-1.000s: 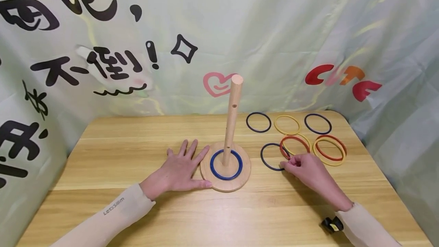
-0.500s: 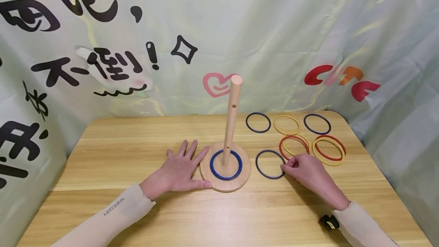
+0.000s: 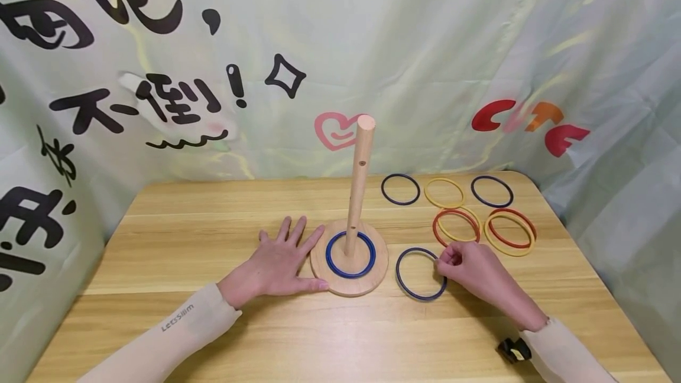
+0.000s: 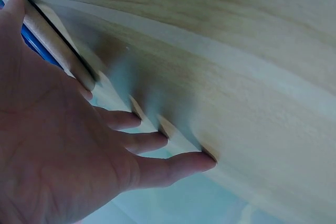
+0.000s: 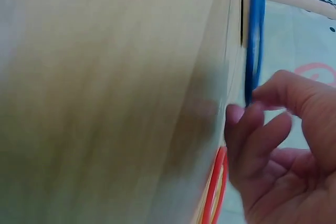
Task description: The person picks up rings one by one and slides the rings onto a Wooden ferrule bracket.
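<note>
A wooden post [image 3: 360,182] stands upright on a round wooden base [image 3: 350,288], with blue rings [image 3: 350,277] lying around its foot. My left hand [image 3: 279,265] lies flat with spread fingers, thumb and index finger touching the base's left edge; the left wrist view shows the thumb at the base [image 4: 58,45]. To the right of the base, my right hand [image 3: 473,268] pinches the right side of a dark blue ring [image 3: 398,276] between thumb and fingers. That blue ring [image 5: 254,40] also shows at the fingertips of the right hand [image 5: 289,145] in the right wrist view.
Behind the right hand lie two blue rings [image 3: 383,189] [image 3: 512,194], a yellow ring [image 3: 427,195], a red ring [image 3: 435,232] overlapping a yellow one, and another red and yellow pair [image 3: 534,235]. A printed curtain [image 3: 415,46] hangs behind the wooden table [image 3: 175,241].
The pinched blue ring has moved toward the table's front and slightly left, away from the red and yellow rings. My right hand has shifted only slightly; the left hand has stayed put.
</note>
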The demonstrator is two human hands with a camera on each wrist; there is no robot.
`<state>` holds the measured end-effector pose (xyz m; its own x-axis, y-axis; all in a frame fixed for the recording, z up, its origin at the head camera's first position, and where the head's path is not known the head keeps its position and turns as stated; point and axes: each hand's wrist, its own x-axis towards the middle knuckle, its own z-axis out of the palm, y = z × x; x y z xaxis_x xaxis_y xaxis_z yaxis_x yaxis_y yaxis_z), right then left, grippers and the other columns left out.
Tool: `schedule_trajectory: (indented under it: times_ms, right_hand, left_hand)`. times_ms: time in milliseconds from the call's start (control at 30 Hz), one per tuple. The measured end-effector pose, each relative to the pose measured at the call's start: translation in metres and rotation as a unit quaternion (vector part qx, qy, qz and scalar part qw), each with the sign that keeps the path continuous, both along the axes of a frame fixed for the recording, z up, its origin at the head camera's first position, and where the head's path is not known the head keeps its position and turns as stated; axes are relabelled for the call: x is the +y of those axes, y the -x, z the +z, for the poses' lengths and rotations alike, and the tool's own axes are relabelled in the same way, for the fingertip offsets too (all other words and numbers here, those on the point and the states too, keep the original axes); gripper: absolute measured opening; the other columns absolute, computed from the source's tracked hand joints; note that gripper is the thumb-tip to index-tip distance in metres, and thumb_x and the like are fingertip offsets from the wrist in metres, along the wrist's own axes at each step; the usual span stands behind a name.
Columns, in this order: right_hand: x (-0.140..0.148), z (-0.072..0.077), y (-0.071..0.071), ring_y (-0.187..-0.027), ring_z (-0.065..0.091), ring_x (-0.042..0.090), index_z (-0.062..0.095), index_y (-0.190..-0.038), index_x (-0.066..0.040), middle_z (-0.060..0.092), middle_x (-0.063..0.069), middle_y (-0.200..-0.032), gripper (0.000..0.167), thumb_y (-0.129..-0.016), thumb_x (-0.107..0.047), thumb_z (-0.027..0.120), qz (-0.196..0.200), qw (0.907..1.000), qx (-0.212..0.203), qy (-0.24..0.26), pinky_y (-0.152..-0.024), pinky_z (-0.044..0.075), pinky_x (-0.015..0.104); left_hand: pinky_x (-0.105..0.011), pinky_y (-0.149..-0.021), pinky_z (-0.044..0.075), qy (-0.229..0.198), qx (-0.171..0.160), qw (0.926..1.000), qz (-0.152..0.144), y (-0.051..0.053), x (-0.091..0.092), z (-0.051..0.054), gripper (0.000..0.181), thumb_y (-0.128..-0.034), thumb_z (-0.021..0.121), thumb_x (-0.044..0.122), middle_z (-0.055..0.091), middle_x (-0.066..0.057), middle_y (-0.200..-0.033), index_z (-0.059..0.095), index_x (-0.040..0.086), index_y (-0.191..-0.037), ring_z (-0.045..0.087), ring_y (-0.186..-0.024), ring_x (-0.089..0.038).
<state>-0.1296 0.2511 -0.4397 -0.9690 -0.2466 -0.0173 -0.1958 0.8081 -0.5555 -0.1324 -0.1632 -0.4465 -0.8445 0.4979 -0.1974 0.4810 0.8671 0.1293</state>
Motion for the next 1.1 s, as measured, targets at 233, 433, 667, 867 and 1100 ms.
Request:
schedule_trajectory:
  times_ms: [233,433,667,867,1100]
  right_hand:
    - [-0.004,0.002,-0.006,-0.058,0.061,0.011,0.069,-0.090,-0.010,0.065,-0.005,-0.075,0.013,-0.091,-0.003,0.080,0.005,0.9957,-0.015,0.091,-0.054,0.053,0.028]
    - [-0.008,0.008,-0.011,-0.058,0.063,0.015,0.071,-0.101,-0.001,0.067,0.001,-0.079,0.013,-0.093,0.007,0.077,0.008,0.9874,-0.019,0.157,-0.052,0.055,0.030]
    - [-0.016,0.027,-0.016,-0.056,0.064,0.021,0.072,-0.106,0.006,0.070,0.010,-0.080,0.013,-0.094,0.013,0.072,-0.002,0.9735,0.009,0.228,-0.051,0.055,0.030]
    - [-0.028,0.051,-0.018,-0.055,0.062,0.019,0.071,-0.108,0.007,0.071,0.012,-0.082,0.011,-0.098,0.006,0.075,-0.012,0.9554,0.021,0.294,-0.050,0.053,0.029]
    - [-0.041,0.082,-0.015,-0.054,0.060,0.021,0.071,-0.109,0.003,0.070,0.012,-0.081,0.010,-0.100,0.001,0.075,-0.025,0.9474,0.046,0.316,-0.049,0.052,0.029]
  left_hand:
    - [-0.093,-0.097,0.030,0.002,-0.004,1.0000,-0.001,0.001,0.001,0.000,0.120,-0.0882,0.049,0.096,0.016,-0.029,-0.177,0.019,0.022,-0.178,0.019,-0.157,-0.061]
    - [-0.093,-0.097,0.030,0.004,-0.006,1.0000,-0.001,0.001,0.001,0.001,0.120,-0.0882,0.048,0.097,0.016,-0.029,-0.177,0.019,0.022,-0.178,0.019,-0.157,-0.061]
    - [-0.093,-0.097,0.030,0.002,-0.005,1.0000,-0.001,0.001,0.000,0.002,0.120,-0.0882,0.049,0.096,0.017,-0.029,-0.177,0.019,0.021,-0.177,0.020,-0.157,-0.061]
    - [-0.093,-0.097,0.030,0.004,-0.006,1.0000,0.000,0.000,0.000,0.002,0.120,-0.0883,0.049,0.096,0.017,-0.029,-0.177,0.019,0.021,-0.177,0.020,-0.157,-0.061]
    - [-0.092,-0.097,0.031,0.008,-0.002,1.0000,0.001,0.001,0.001,0.001,0.120,-0.0882,0.048,0.096,0.018,-0.029,-0.177,0.020,0.022,-0.177,0.020,-0.157,-0.061]
